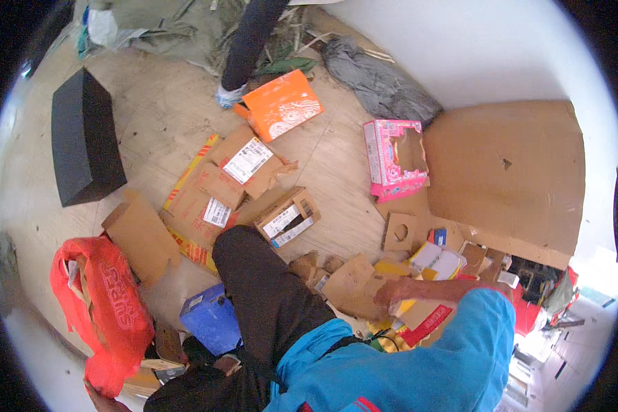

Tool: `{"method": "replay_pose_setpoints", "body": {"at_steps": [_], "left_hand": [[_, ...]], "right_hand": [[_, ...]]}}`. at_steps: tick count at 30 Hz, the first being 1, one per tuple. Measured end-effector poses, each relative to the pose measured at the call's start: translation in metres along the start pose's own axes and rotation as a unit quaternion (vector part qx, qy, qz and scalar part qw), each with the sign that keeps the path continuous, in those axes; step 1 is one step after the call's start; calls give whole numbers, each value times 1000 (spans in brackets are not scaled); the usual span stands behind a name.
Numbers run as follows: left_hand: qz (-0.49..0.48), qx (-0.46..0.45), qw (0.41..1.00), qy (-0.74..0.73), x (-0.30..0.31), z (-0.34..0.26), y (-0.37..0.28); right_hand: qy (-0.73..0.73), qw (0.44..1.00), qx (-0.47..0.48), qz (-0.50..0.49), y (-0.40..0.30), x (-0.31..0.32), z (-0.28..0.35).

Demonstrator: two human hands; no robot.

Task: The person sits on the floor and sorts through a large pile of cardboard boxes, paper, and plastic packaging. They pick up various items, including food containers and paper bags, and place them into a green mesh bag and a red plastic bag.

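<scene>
At the lower left, my left hand (102, 399) grips the gathered lower end of a red fabric bag (110, 304), which has lettering and cardboard showing in its opening. My bent right arm reaches in from the right. My right hand (389, 294) is against the edge of a torn brown cardboard piece (351, 284); its fingers are not clear enough to tell a grip. A blue box (213, 318) lies beside my knee. Ahead, an opened small carton (288, 219) and a flattened labelled carton (198, 211) rest on the floor.
A black block (85, 144) stands at the left. An orange box (284, 107) lies near another person's leg (244, 51). At the right are a pink window box (397, 157), a large cardboard sheet (504, 180) and a grey plastic bag (378, 82) by the white wall.
</scene>
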State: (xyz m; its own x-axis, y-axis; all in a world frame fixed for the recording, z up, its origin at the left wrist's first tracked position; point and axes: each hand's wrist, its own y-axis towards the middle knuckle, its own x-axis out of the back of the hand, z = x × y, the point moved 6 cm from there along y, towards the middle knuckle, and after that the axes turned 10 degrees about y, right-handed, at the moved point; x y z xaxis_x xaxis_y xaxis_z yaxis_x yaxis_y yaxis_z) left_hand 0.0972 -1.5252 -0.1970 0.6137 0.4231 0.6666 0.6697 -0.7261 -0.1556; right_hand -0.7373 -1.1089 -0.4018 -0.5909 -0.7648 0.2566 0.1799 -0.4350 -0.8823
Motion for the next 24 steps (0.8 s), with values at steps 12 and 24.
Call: {"method": "replay_pose_setpoints", "body": {"at_steps": [12,24], "left_hand": [[-38,-30,998,-36,3,-30,-50],[-65,-31,997,-28,2,-45,-76]], "right_hand": [[-132,841,92,-517,133,389,112],[-237,947,4,-216,228,392,120]]}}
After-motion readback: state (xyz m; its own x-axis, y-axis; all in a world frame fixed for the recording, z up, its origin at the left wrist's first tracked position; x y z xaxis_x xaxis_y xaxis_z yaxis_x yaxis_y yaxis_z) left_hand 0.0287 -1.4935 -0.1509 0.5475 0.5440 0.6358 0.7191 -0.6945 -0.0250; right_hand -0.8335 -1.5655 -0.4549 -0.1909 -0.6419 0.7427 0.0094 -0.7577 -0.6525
